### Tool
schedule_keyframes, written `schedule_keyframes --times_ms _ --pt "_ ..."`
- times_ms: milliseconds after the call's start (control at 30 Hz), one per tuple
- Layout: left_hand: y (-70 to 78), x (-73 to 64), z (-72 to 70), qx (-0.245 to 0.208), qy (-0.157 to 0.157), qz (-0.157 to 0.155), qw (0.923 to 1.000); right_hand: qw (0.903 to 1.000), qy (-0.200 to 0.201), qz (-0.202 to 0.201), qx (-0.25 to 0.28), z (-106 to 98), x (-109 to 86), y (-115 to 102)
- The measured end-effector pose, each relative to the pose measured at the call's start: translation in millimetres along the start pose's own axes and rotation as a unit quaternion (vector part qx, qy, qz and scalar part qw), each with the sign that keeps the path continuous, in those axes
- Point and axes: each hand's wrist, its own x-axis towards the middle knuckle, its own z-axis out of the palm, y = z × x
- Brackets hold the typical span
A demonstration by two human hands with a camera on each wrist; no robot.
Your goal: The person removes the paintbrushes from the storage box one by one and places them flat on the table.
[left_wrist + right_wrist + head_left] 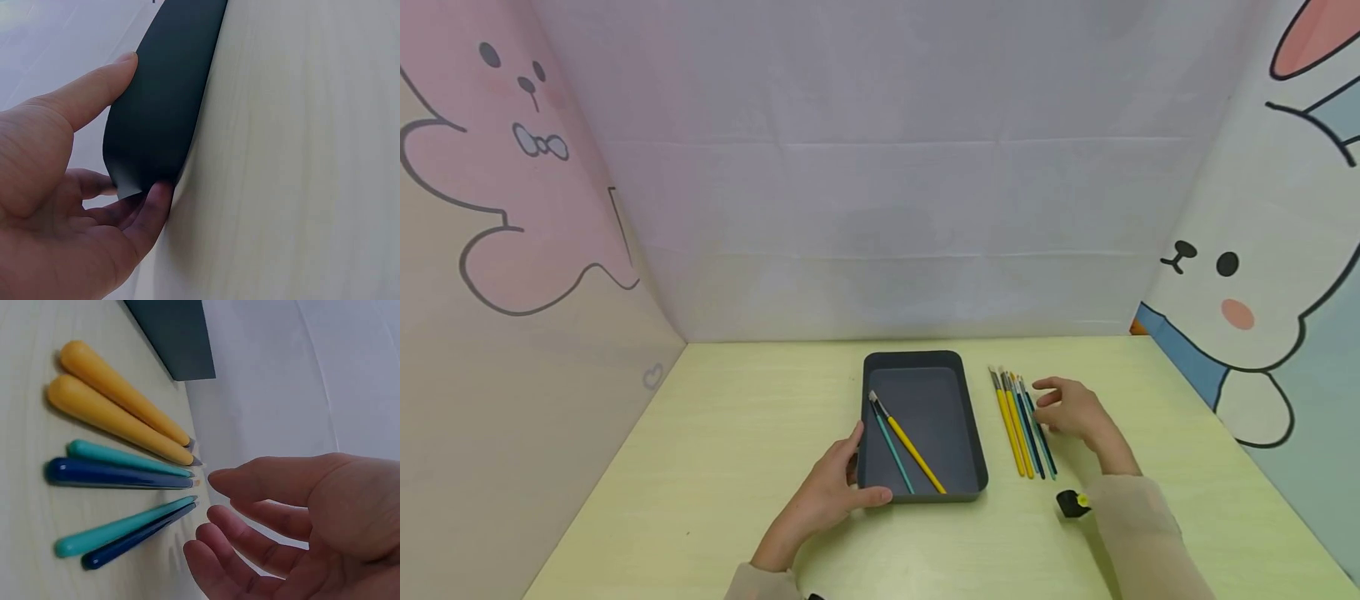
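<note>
My left hand [827, 493] holds a dark grey tray [936, 417] by its near left corner; the left wrist view shows the thumb up at the rim and fingers curled at the corner's lower side. Inside the tray lie a yellow paintbrush [917, 457] and a teal paintbrush [895, 455], bristles toward the far left. Several more brushes lie side by side right of the tray: yellow brushes [119, 422], teal brushes [125, 526] and dark blue brushes [119, 474]. Just right of their bristle ends, my right hand [1072, 410] hovers with loosely bent fingers, nothing between them.
A pale yellow table [760, 400] carries everything. Behind it hangs a white cloth [895, 192], and printed cartoon panels [1240, 250] stand at both sides. A small black piece with a yellow knob [1072, 503] is at the right sleeve.
</note>
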Motion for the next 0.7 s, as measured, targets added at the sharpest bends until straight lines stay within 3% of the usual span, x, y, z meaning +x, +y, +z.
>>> schedule_keyframes --times_ms 233,700 --pt "-0.7 -0.9 1.4 -0.008 0.0 0.002 1.0 0.9957 -0.01 -0.092 -0.005 -2 -9.4 -15" --pt "-1.4 -1.2 2.9 0.001 0.002 0.006 1.0 0.9838 -0.017 -0.178 -0.002 21 -13.5 -61"
